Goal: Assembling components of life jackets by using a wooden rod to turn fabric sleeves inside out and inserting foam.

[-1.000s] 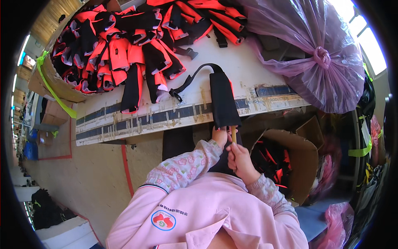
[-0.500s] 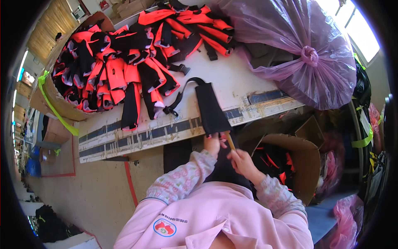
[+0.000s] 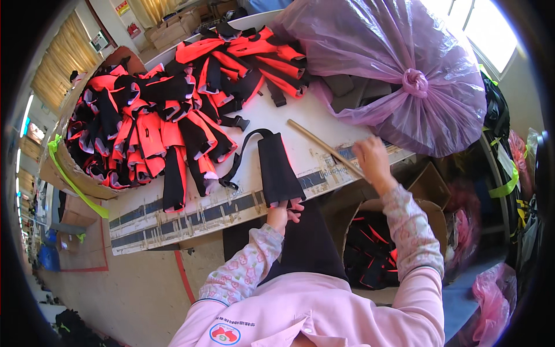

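Note:
A flat black fabric sleeve [image 3: 278, 170] with a thin strap and a buckle lies over the front edge of the table. My left hand [image 3: 281, 214] grips its lower end, the thumb side partly hidden at the fabric, other fingers sticking out to the right. A slim wooden stick [image 3: 315, 139] rests slantwise on the table, right of the sleeve. Over the table edge, just beside the stick's near end, is my right hand [image 3: 374, 162], fingers loosely bent and nothing seen in them.
Orange-and-black fabric pieces [image 3: 156, 127] heap up in a large carton at the left and across the table. A tied purple plastic bag [image 3: 399, 110] bulges at the back right. Below the table's right side stands an open cardboard box [image 3: 430, 222] holding similar pieces.
The stick has come out of the sleeve's lower end and now lies on the table. My right hand has moved up and right, off the stick; my left stays at the sleeve.

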The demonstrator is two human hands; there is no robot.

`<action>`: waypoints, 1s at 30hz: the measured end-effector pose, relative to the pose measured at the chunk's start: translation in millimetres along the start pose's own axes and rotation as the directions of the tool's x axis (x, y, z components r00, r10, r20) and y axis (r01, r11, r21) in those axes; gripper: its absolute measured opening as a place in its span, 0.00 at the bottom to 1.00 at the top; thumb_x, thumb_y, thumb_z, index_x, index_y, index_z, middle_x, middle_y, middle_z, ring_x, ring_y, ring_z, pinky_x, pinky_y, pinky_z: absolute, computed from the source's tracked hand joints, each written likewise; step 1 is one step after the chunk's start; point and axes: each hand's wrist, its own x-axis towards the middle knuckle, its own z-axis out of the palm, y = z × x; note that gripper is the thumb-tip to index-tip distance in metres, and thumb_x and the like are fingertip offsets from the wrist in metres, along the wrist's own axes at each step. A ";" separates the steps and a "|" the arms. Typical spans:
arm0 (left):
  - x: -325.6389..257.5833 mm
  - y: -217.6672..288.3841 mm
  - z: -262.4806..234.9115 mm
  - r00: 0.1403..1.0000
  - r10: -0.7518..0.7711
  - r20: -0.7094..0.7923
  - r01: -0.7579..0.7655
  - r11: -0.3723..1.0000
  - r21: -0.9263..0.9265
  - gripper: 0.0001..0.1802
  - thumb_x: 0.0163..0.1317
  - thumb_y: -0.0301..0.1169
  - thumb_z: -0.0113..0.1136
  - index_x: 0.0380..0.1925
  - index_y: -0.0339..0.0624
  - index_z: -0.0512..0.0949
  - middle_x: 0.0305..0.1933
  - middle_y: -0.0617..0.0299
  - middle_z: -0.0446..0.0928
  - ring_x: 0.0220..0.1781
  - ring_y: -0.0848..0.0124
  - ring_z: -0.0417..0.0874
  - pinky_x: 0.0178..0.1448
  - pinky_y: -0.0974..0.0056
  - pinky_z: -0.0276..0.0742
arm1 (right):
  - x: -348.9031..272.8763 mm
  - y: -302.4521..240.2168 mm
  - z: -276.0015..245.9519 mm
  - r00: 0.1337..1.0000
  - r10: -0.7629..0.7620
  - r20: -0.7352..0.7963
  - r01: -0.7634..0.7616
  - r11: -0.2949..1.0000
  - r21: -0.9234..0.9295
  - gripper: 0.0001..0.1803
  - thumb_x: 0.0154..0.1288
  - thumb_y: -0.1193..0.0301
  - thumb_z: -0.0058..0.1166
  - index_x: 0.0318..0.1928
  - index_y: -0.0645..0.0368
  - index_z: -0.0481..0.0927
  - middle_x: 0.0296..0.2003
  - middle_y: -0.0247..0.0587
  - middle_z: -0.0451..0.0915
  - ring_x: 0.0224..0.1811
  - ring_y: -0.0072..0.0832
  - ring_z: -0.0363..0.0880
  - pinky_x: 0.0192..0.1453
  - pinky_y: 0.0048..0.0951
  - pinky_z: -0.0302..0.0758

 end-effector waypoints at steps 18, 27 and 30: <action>3.4 3.6 -7.9 0.995 -0.054 0.088 0.058 0.998 -0.040 0.25 0.67 0.50 0.41 0.41 0.37 0.74 0.40 0.54 0.77 0.29 0.68 0.81 0.25 0.68 0.78 | 92.1 48.5 24.1 0.671 0.740 0.047 -0.577 0.481 0.660 0.21 0.53 0.67 0.58 0.45 0.68 0.73 0.33 0.40 0.78 0.32 0.23 0.74 0.37 0.24 0.71; 2.7 32.0 1.5 1.000 -0.018 0.019 0.019 0.998 -0.064 0.18 0.69 0.38 0.38 0.42 0.35 0.72 0.40 0.53 0.79 0.21 0.69 0.79 0.25 0.66 0.78 | -5.9 -112.1 -151.4 0.970 -0.182 0.161 0.094 0.893 0.440 0.12 0.52 0.83 0.52 0.40 0.65 0.76 0.32 0.44 0.79 0.33 0.32 0.80 0.38 0.30 0.76; 13.2 29.0 8.6 0.996 0.010 -0.094 -0.024 0.989 -0.149 0.18 0.68 0.37 0.41 0.44 0.31 0.70 0.36 0.51 0.79 0.15 0.67 0.77 0.23 0.65 0.77 | -3.7 -148.3 -175.5 0.876 -0.366 0.314 0.258 0.906 0.336 0.16 0.48 0.80 0.56 0.41 0.64 0.76 0.33 0.45 0.78 0.31 0.35 0.79 0.35 0.33 0.76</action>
